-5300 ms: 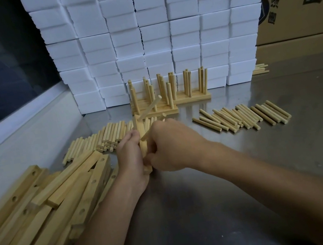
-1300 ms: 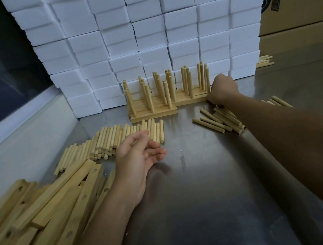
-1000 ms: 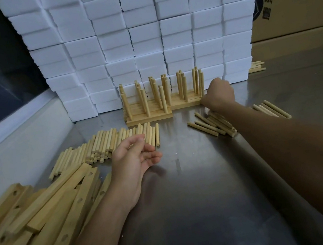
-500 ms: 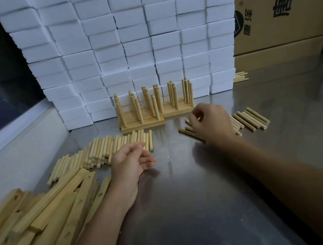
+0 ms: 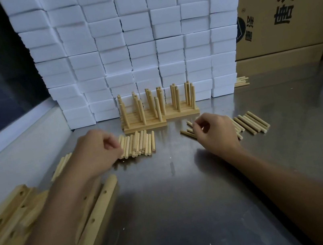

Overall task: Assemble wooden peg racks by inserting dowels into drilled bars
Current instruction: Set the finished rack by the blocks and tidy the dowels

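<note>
I see my left hand (image 5: 95, 152), fingers curled, at a dowel pile (image 5: 136, 145); whether it pinches one I cannot tell. My right hand (image 5: 214, 133), curled likewise, sits over other dowels (image 5: 250, 122). Drilled bars (image 5: 98, 212) lie near-left on the steel bench (image 5: 190, 202); finished racks (image 5: 150, 111) stand against white foam blocks (image 5: 133, 42).

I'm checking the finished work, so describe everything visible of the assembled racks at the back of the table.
The racks are pale bare wood: flat bars lying side by side in two groups, with round pegs standing upright from them. The left group sits nearer than the right. They rest on the metal table just in front of the stacked white blocks. Neither hand touches them.
</note>
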Demonstrator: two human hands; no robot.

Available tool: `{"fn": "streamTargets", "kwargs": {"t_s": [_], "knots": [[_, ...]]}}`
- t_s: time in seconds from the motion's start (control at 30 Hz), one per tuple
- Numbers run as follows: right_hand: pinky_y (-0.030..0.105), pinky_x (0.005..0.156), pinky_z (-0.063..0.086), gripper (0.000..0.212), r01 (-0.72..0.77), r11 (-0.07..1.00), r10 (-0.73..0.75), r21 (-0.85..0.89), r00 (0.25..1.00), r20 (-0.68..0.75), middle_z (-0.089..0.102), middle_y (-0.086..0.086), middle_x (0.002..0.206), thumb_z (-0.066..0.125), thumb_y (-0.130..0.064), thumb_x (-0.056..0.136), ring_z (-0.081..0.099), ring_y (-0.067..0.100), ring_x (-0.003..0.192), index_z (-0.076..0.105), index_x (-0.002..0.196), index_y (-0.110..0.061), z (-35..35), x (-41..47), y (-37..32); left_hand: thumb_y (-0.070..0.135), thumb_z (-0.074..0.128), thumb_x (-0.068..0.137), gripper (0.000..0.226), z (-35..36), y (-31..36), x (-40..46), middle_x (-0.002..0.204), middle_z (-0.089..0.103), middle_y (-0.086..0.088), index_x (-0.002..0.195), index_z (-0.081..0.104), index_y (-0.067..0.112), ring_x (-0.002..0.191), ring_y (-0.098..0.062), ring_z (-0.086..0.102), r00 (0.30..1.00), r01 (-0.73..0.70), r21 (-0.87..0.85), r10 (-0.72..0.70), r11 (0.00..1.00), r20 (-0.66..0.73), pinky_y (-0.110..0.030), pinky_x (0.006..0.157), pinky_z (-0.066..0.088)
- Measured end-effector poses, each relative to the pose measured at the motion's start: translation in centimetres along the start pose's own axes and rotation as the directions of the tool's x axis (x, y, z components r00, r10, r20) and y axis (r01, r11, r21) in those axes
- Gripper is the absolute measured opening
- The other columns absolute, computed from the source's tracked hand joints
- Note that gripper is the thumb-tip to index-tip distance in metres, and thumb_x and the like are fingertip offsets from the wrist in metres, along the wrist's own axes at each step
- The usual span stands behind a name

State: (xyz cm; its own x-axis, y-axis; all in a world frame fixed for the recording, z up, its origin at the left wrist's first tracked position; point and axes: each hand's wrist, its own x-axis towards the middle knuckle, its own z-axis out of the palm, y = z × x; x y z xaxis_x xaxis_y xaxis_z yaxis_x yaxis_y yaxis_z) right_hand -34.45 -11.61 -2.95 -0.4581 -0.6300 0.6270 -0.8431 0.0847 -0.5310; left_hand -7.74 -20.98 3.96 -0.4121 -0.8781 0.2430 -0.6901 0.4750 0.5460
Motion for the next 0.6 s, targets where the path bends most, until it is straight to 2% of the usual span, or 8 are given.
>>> {"fn": "streamTargets", "kwargs": {"t_s": [0.1,0.2,0.27,0.3,0.37,0.4,0.5,0.6], "knots": [[0.037,0.076,0.059,0.013,0.001,1.0,-0.001,0.002,1.0,0.005,0.071,-0.002,0.083,0.066,-0.023,0.092,0.065,0.013,0.076,0.073,0.094,-0.013,0.0,0.0,0.0,0.019,0.085,0.074,0.014,-1.1,-1.8,-0.2,0.08,0.07,0.001,0.068,0.073,0.015,0.079,-0.014,0.062,0.957,0.187,0.157,-0.216,0.97,0.194,-0.027,0.061,0.042],[0.032,0.075,0.058,0.011,-0.003,1.0,0.003,0.013,1.0,-0.003,0.068,-0.005,0.079,0.067,-0.022,0.091,0.064,0.011,0.073,0.073,0.093,-0.014,0.1,0.0,0.0,0.028,0.089,0.071,0.021,-1.3,-2.5,-0.5,0.083,0.07,-0.003,0.069,0.077,0.011,0.08,-0.018,0.062,0.92,0.254,0.146,-0.286,0.956,0.268,-0.028,0.065,0.044],[0.029,0.073,0.057,0.011,-0.01,1.0,0.011,0.017,1.0,-0.021,0.065,-0.008,0.076,0.068,-0.022,0.09,0.063,0.009,0.071,0.073,0.092,-0.014,0.1,0.0,0.1,0.038,0.085,0.075,0.027,-1.2,-2.4,-0.4,0.089,0.071,-0.004,0.079,0.079,0.012,0.084,-0.018,0.063,0.91,0.24,0.214,-0.296,0.947,0.292,-0.029,0.072,0.047],[0.029,0.073,0.057,0.01,-0.018,1.0,0.018,0.022,1.0,-0.021,0.065,-0.008,0.076,0.068,-0.023,0.09,0.063,0.008,0.072,0.073,0.092,-0.014,0.1,0.0,0.1,0.045,0.08,0.078,0.031,-1.0,-2.2,-0.2,0.093,0.071,-0.003,0.083,0.079,0.014,0.088,-0.019,0.063,0.907,0.215,0.298,-0.303,0.93,0.291,-0.032,0.081,0.049],[0.029,0.073,0.057,0.01,-0.033,0.999,0.034,0.039,0.999,-0.015,0.065,-0.008,0.077,0.068,-0.022,0.09,0.064,0.009,0.073,0.073,0.093,-0.014,0.1,0.1,0.3,0.058,0.07,0.082,0.04,-0.5,-1.7,0.0,0.091,0.067,0.001,0.082,0.075,0.019,0.094,-0.02,0.06,0.915,0.163,0.47,-0.311,0.867,0.256,-0.042,0.098,0.044],[0.029,0.073,0.057,0.01,-0.038,0.998,0.039,0.047,0.999,-0.012,0.065,-0.008,0.077,0.068,-0.022,0.09,0.064,0.009,0.074,0.073,0.093,-0.014,0.2,0.1,0.3,0.061,0.068,0.082,0.042,-0.1,-1.4,0.1,0.085,0.065,0.002,0.077,0.07,0.02,0.091,-0.02,0.058,0.923,0.146,0.519,-0.305,0.842,0.234,-0.045,0.101,0.04],[0.028,0.073,0.056,0.01,-0.05,0.997,0.051,0.058,0.999,-0.011,0.065,-0.008,0.078,0.068,-0.023,0.091,0.063,0.007,0.074,0.073,0.093,-0.015,0.2,0.2,0.5,0.059,0.07,0.08,0.041,1.6,-0.3,0.1,0.072,0.06,0.005,0.071,0.059,0.022,0.072,-0.013,0.05,0.955,0.103,0.56,-0.239,0.822,0.175,-0.048,0.104,0.033],[0.027,0.074,0.056,0.01,-0.049,0.997,0.05,0.063,0.999,-0.009,0.065,-0.008,0.078,0.068,-0.023,0.091,0.063,0.007,0.075,0.073,0.093,-0.015,0.3,0.2,0.5,0.059,0.072,0.077,0.039,3.2,0.6,-0.2,0.077,0.061,0.006,0.079,0.059,0.023,0.073,-0.012,0.049,0.966,0.083,0.528,-0.199,0.845,0.167,-0.045,0.099,0.031]]}}
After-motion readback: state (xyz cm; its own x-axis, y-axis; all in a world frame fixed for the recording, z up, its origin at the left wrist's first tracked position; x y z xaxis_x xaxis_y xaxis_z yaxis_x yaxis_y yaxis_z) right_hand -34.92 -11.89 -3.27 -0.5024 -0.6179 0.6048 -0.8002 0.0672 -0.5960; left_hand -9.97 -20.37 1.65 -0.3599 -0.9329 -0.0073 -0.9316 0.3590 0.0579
